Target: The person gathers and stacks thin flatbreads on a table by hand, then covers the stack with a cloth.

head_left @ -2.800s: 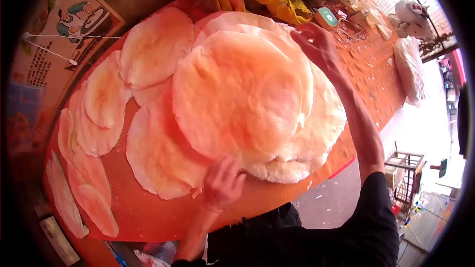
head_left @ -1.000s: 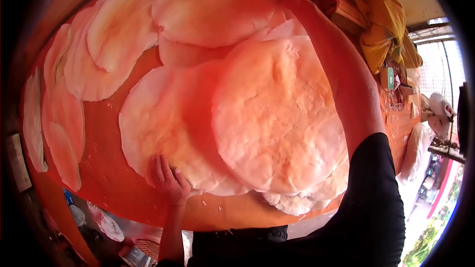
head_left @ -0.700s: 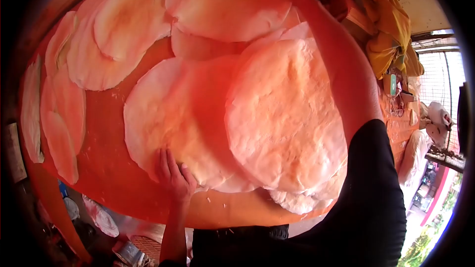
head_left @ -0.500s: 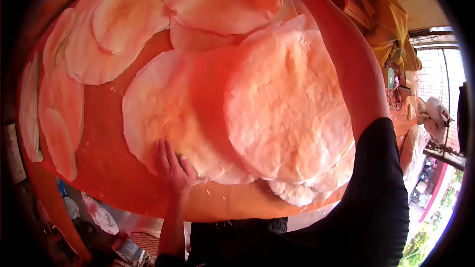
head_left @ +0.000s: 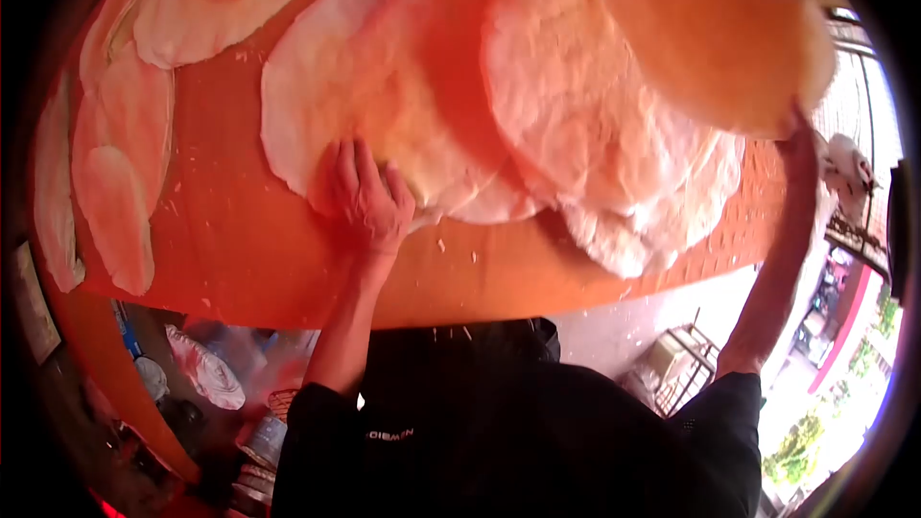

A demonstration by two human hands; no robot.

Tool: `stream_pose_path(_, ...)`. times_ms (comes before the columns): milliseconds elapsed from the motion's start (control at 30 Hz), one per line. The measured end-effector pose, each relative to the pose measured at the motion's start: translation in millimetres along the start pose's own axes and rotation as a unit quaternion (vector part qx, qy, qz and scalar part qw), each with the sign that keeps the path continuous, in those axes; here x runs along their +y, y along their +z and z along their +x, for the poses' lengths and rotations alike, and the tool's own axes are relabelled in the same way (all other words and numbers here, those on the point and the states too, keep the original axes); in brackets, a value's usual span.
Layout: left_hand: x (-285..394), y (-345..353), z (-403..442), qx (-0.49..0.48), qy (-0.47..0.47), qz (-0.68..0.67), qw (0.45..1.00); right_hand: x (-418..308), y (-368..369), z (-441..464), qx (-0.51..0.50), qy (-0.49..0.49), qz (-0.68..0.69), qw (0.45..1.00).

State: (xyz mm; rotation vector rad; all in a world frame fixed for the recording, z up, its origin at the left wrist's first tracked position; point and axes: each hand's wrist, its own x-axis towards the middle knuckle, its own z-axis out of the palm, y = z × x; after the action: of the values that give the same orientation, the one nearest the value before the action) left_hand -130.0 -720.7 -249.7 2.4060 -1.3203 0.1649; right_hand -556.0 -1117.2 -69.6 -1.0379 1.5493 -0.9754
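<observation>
My left hand (head_left: pixel 377 206) lies on the near edge of a large round pale flatbread (head_left: pixel 336 67), its fingers stretched out and the thumb apart. At the far right, my right hand (head_left: pixel 796 134) grips the rim of another round, browned flatbread (head_left: pixel 720 38). That one is lifted, tilted and smeared by motion, and it hides part of what lies behind it. Beneath and left of it rests a stack of thick, bumpy flatbreads (head_left: pixel 585 86), overlapping the one under my left hand. My right fingers are partly blurred against its edge.
More thin flatbreads (head_left: pixel 221 0) overlap at the back left, and long folded-looking pieces (head_left: pixel 115 192) line the left side. Crumbs dot the orange table (head_left: pixel 221 163), whose curved edge runs before my body. Below are a metal-framed rack (head_left: pixel 686 360) and several bags and containers.
My right hand has come from the far back to the right side, bringing a flatbread with it. My left hand stays on the same flatbread. The view has tilted down.
</observation>
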Motion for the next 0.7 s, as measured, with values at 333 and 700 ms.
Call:
stream_pose_path(333,-27,5,-12,0.04,0.028,-0.228,0.972,190,206,-294,-0.252,0.266,0.109,0.924)
stream_pose_path(700,-57,-51,-97,-0.291,-0.265,-0.608,0.69,181,294,-315,-0.218,0.225,0.128,0.941)
